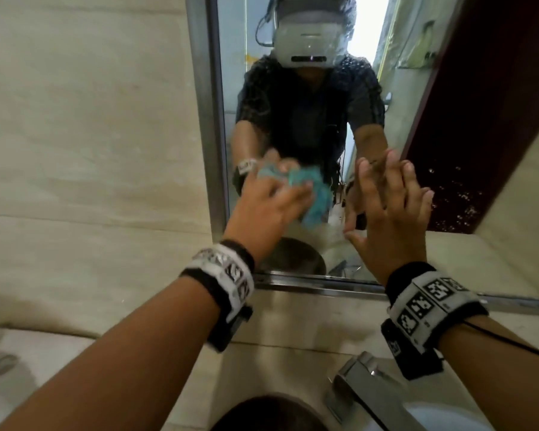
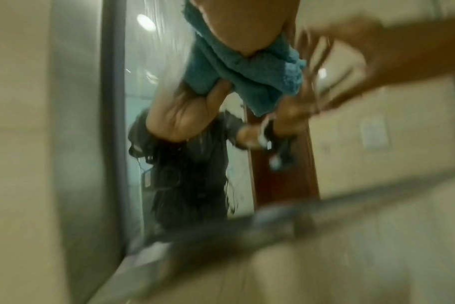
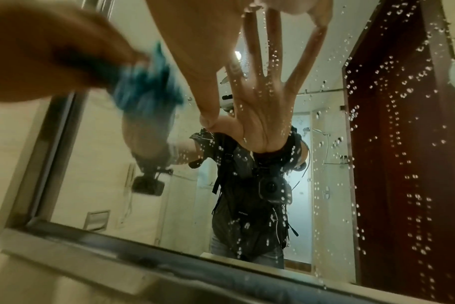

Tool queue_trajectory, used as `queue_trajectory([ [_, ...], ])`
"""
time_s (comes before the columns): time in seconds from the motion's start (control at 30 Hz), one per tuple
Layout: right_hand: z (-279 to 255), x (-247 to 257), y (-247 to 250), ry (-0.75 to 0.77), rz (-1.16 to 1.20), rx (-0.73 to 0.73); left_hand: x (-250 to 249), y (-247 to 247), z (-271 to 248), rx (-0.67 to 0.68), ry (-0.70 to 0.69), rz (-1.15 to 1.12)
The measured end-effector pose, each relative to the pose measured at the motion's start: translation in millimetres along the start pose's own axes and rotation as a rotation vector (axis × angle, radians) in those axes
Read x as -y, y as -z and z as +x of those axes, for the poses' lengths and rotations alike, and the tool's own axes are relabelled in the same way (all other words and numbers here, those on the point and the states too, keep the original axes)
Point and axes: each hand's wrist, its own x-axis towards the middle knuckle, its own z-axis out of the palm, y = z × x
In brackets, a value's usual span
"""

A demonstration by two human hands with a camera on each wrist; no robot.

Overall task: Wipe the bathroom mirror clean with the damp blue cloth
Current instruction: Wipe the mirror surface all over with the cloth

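The bathroom mirror (image 1: 296, 98) has a metal frame (image 1: 210, 119) and hangs on a beige wall. My left hand (image 1: 271, 206) grips the bunched blue cloth (image 1: 316, 206) and presses it on the lower left of the glass; the left wrist view shows the cloth (image 2: 234, 72) under my left hand (image 2: 244, 24), blurred. My right hand (image 1: 389, 213) lies flat on the glass just to the right, fingers spread, holding nothing. Seen from the right wrist, my right hand (image 3: 195, 30) meets its reflection, with the cloth (image 3: 146, 86) beside it. Water drops (image 3: 403, 102) dot the mirror's right part.
A chrome faucet (image 1: 364, 387) stands below my right wrist over a white basin (image 1: 448, 421). A narrow stone ledge (image 1: 293, 321) runs under the mirror. A dark round object (image 1: 271, 415) sits at the bottom edge. Beige tiled wall (image 1: 91, 150) fills the left.
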Motion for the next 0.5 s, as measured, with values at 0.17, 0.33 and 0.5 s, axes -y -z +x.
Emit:
queue_trajectory([
  [0.17,-1.2,-3.4,-2.9,0.010,0.014,0.021,-11.8,-11.1,-39.6,0.236,-0.203,0.179],
  [0.33,-4.6,-5.1,-4.9,0.015,-0.010,0.014,-10.7,19.3,48.8,-0.136,-0.016,-0.061],
  [0.5,-7.1,-9.0,-11.1,0.042,-0.018,-0.055,-41.2,-21.1,25.2,-0.162,-0.009,-0.051],
])
